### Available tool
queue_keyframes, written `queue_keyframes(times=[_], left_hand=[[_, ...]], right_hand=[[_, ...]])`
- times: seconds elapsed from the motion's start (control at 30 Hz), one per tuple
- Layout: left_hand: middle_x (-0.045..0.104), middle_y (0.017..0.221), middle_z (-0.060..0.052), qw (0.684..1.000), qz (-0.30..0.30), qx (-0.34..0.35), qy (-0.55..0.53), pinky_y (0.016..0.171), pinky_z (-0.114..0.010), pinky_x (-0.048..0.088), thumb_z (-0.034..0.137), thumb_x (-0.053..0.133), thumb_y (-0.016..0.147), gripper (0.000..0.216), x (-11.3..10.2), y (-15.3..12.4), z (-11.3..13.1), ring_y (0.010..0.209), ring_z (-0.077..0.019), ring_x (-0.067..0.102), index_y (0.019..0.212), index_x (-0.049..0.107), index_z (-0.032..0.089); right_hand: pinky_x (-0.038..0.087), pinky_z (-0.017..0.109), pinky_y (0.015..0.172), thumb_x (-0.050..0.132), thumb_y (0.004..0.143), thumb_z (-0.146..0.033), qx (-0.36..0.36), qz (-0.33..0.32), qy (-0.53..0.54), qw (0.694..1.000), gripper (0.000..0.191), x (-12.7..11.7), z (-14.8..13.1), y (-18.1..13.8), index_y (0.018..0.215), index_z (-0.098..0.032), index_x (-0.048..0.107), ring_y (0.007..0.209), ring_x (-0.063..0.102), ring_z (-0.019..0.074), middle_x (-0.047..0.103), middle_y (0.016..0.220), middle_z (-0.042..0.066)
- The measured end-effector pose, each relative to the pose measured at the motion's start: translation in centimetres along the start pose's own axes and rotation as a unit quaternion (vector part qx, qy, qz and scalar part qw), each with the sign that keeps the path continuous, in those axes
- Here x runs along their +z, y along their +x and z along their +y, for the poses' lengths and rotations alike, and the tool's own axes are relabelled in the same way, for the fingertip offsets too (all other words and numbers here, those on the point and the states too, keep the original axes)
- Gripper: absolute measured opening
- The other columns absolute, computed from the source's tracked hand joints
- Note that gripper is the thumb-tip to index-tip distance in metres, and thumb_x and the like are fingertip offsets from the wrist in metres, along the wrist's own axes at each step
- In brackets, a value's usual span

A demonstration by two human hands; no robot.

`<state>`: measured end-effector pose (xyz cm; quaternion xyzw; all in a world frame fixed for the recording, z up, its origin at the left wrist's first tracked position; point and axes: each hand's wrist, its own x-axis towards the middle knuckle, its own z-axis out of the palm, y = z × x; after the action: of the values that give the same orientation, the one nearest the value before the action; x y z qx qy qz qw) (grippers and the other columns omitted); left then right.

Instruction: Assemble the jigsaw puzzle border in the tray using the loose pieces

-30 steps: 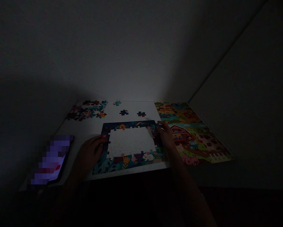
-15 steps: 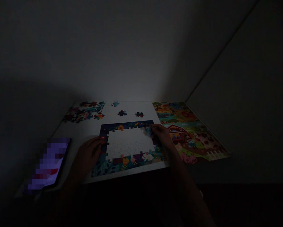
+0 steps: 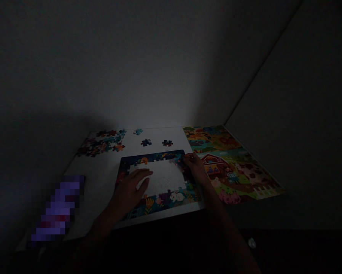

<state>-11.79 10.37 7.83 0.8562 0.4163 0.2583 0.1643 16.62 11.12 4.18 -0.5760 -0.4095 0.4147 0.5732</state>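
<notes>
A half-built jigsaw frame (image 3: 152, 158) with a dark blue border and a bare white middle lies on the white table (image 3: 102, 171). My left hand (image 3: 131, 190) rests flat over its left part, fingers stretched out towards the middle. At the frame's top right corner sits my right hand (image 3: 195, 169), its fingertips pressed together on the border pieces; whether it pinches a loose piece I cannot make out in the dim light.
A heap of loose pieces (image 3: 101, 140) lies at the back left, with three single pieces (image 3: 146, 142) behind the frame. A finished farm puzzle (image 3: 230, 163) covers the right side. A lit phone (image 3: 58, 209) lies front left. Walls close in behind and right.
My left hand has slid from the frame's left edge to the right, onto the puzzle, and spread flat. My right hand has stayed at the top right corner.
</notes>
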Motion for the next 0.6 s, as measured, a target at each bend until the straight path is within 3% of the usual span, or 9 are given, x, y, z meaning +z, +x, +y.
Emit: queue_keyframes(times=[0.1,0.2,0.4,0.6], left_hand=[[0.065,0.125,-0.005,0.996,-0.073,0.039,0.034,0.101,-0.041,0.048,0.037,0.04,0.099,0.034,1.7,0.2,2.1,0.115,-0.0223,0.061,0.122,0.063,0.026],[0.062,0.13,-0.007,0.992,-0.094,0.07,0.053,0.103,-0.044,0.047,0.038,0.046,0.098,0.032,3.6,-1.6,3.5,0.12,-0.0244,0.058,0.123,0.061,0.026],[0.052,0.142,-0.01,0.988,-0.01,0.075,0.134,0.11,-0.054,0.037,0.03,0.047,0.096,0.036,6.5,-5.7,4.0,0.131,-0.0284,0.047,0.131,0.055,0.025],[0.061,0.132,-0.007,0.984,0.064,0.079,0.145,0.108,-0.044,0.041,0.027,0.044,0.097,0.032,7.2,-6.3,4.3,0.124,-0.0239,0.053,0.123,0.061,0.021]], right_hand=[[0.049,0.029,0.059,0.067,0.065,-0.038,-0.015,0.006,-0.001,1.0,0.033,-0.1,0.3,0.2,0.092,-0.022,0.057,0.062,0.06,0.0164,0.062,0.07,-0.002],[0.05,0.03,0.063,0.066,0.064,-0.036,-0.031,0.018,0.0,0.999,0.032,-0.1,0.6,0.3,0.092,-0.021,0.059,0.068,0.061,0.0171,0.064,0.08,0.001],[0.048,0.029,0.063,0.062,0.064,-0.032,-0.042,0.037,-0.004,0.998,0.053,-0.3,0.6,0.0,0.116,-0.023,0.058,0.073,0.06,0.0156,0.062,0.097,0.003],[0.044,0.027,0.061,0.064,0.065,-0.032,-0.04,0.089,-0.017,0.995,0.049,-0.4,0.9,0.1,0.113,-0.024,0.06,0.072,0.058,0.0144,0.06,0.099,0.003]])
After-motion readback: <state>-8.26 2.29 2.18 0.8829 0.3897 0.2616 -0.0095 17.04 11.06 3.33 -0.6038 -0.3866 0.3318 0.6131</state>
